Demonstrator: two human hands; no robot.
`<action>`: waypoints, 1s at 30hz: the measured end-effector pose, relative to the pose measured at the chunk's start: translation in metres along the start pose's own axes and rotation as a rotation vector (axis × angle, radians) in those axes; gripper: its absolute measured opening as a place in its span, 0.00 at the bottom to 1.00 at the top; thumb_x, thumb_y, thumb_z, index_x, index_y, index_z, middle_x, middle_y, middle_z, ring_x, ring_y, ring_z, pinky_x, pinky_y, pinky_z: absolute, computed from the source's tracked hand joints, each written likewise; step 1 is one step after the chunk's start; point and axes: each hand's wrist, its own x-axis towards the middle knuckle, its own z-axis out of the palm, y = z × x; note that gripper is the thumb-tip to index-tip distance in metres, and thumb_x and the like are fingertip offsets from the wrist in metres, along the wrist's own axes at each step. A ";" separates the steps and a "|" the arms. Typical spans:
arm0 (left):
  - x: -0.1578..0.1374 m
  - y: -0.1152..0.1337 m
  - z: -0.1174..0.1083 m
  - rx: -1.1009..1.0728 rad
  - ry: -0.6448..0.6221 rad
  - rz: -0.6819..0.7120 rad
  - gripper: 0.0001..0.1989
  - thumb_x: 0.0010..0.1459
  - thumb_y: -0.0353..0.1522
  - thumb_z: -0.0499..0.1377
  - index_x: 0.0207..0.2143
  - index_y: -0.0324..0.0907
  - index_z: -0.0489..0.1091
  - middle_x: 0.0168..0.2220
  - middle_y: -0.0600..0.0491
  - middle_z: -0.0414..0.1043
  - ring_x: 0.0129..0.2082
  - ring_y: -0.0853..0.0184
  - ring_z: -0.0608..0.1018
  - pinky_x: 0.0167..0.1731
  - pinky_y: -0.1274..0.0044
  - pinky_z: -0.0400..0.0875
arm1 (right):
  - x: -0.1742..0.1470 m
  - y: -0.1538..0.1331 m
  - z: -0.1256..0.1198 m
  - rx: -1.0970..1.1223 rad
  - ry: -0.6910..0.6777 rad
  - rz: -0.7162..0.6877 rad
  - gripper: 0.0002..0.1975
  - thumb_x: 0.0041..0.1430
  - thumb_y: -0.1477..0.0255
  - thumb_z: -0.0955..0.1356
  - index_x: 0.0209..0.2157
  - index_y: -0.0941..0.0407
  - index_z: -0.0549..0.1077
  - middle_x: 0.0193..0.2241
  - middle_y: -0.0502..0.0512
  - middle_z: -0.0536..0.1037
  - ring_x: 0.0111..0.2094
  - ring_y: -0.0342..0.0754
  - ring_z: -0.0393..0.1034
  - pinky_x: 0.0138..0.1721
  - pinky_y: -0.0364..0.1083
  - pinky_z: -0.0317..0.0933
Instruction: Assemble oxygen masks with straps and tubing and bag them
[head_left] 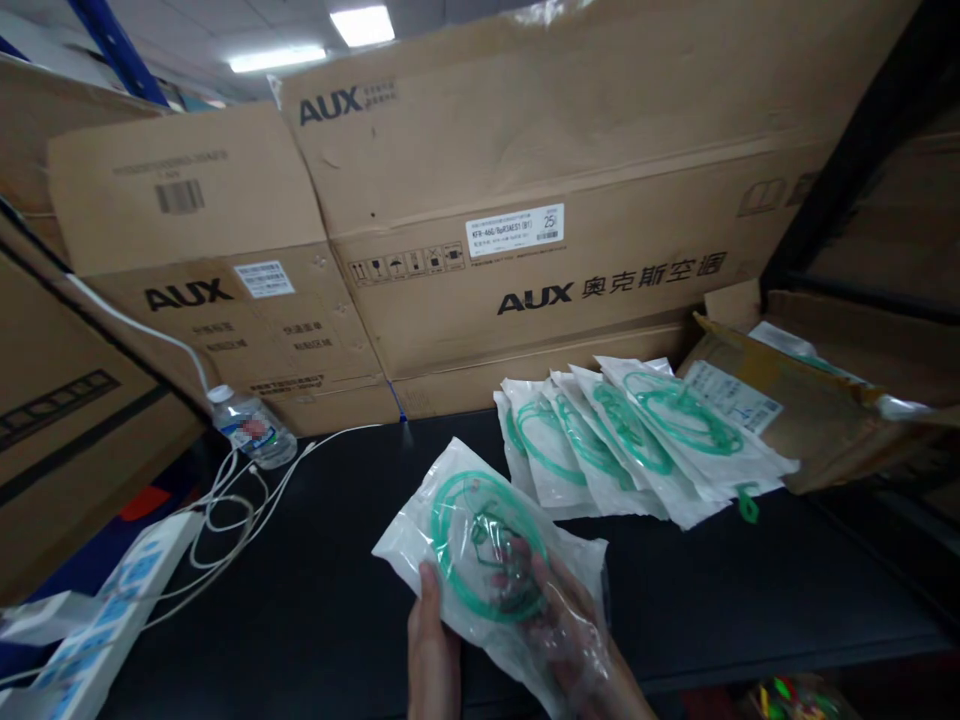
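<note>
A white and clear plastic pouch [420, 510] holding a coil of green tubing [444, 545] is held in front of me, above the black tabletop. My left hand [433, 630] grips its lower left edge, thumb on top and the other fingers hidden underneath. My right hand [551, 600] shows through the clear film and seems to be inside the pouch, fingers curled at the coil's lower right. A small green piece and a clear part lie within the coil, partly covered by the fingers. Behind, several similar pouches [682, 420] of green tubing overlap in a row.
Large AUX cardboard boxes [525, 330] wall off the back. An open carton [817, 440] stands at the right. On the left are a water bottle [259, 428], white cables [247, 520] and a power strip [124, 620]. A green loop [748, 506] sticks out by the row.
</note>
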 end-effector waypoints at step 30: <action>0.000 0.008 -0.003 -0.005 -0.052 -0.173 0.25 0.70 0.42 0.55 0.60 0.33 0.69 0.46 0.36 0.83 0.51 0.47 0.83 0.52 0.61 0.77 | -0.014 0.004 -0.023 -0.186 0.087 0.087 0.35 0.42 0.44 0.78 0.45 0.55 0.82 0.39 0.57 0.85 0.36 0.57 0.79 0.38 0.51 0.72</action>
